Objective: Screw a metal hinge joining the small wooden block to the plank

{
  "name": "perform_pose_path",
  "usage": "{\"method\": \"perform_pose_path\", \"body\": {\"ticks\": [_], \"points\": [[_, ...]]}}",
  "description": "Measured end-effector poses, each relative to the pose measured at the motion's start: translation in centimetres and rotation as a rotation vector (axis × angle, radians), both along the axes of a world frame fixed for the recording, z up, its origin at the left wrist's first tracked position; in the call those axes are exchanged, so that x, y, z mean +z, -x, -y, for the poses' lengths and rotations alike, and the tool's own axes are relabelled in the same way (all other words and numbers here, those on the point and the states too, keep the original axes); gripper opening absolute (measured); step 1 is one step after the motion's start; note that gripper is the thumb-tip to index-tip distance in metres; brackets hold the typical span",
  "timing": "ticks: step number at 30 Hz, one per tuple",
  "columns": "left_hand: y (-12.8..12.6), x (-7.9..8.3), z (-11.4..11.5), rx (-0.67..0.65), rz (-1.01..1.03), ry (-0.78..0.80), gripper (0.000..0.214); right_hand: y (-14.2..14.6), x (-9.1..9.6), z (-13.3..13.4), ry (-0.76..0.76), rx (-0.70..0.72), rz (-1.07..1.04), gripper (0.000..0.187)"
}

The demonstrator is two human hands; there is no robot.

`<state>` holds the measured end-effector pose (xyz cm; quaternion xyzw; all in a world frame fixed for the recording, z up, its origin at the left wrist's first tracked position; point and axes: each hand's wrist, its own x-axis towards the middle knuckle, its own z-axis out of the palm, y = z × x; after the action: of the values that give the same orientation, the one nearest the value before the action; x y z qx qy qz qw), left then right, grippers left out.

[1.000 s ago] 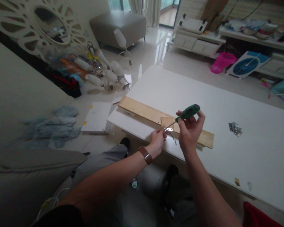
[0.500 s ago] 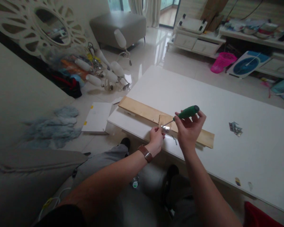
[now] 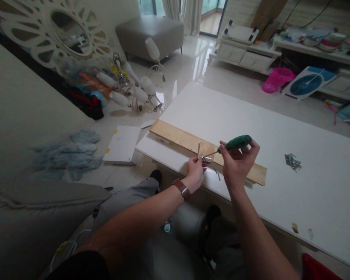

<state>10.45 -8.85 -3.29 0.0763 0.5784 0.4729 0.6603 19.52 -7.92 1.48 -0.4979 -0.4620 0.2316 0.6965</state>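
My right hand [image 3: 239, 165] is wrapped round the green handle of a screwdriver [image 3: 238, 142], fingers near its rear end. The thin shaft slants down to the left, its tip at a small silver metal hinge [image 3: 207, 160]. My left hand [image 3: 195, 171] pinches the hinge's left end; whether a screw is between the fingertips is too small to see. The hinge sits at the near edge of a short wooden piece [image 3: 206, 149] on a long wooden board [image 3: 175, 136]. Loose screws [image 3: 217, 174] lie just right of my left hand.
The board rests on a large white panel [image 3: 280, 128]. A pile of metal hinges [image 3: 293, 162] lies on its right part. On the floor to the left are a white board [image 3: 121, 144], a grey cloth [image 3: 76, 155] and a lamp with several white shades [image 3: 140, 94].
The whole view has shifted slightly, so things appear a little further right. The screwdriver handle leans slightly lower, its tip still at the hinge. Both hands keep their grip.
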Motion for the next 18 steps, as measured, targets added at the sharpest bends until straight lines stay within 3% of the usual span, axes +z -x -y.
{"method": "perform_pose_path", "body": {"ticks": [9,18], "points": [[0.0,-0.15,0.02,0.024,-0.046,-0.029,0.01,-0.09,-0.03,0.22,0.006,0.082,0.055,0.056],[0.11,0.56,0.42,0.03,-0.1,-0.078,0.008,0.05,0.38,0.53,-0.041,0.036,0.146,0.057]]}}
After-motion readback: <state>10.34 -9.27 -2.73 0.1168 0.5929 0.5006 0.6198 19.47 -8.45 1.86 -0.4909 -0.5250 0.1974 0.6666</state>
